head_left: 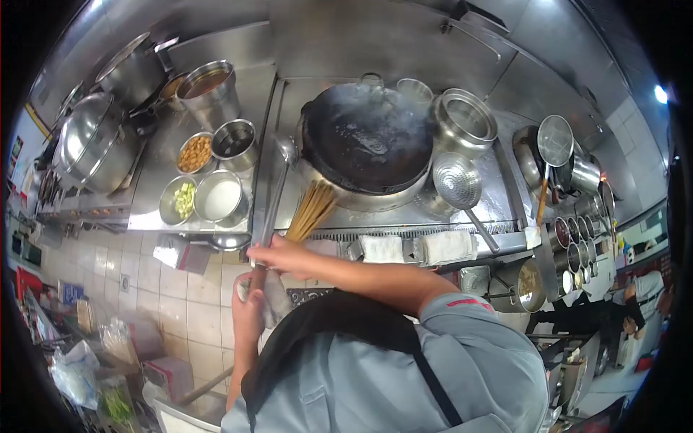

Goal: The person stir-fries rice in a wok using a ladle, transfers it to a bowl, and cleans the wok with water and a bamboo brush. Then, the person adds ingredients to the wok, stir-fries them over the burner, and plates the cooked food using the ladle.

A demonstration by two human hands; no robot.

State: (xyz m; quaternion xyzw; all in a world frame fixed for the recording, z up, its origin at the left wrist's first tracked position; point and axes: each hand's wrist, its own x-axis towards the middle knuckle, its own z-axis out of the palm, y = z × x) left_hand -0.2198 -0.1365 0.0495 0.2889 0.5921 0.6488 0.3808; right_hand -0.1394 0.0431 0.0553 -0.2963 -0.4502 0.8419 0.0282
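Note:
A long-handled ladle (272,206) reaches from the stove's left side back towards my body, its metal bowl up beside the wok. My right hand (285,257) crosses over to the left, its fingers closed around the handle. Below it, my left hand (248,312) grips the handle's brown end, with a greyish cloth (275,294) against it. A bamboo wok brush (313,209) rests just beyond my right hand; whether they touch is unclear. Steam rises from the dark wok (361,148), where a little shiny liquid shows.
Metal containers with chopped green pieces (177,200), brown pieces (195,154) and white contents (219,198) stand left. A perforated strainer (457,182) lies right of the wok. Folded white towels (445,247) line the front edge. Another person (626,315) is far right.

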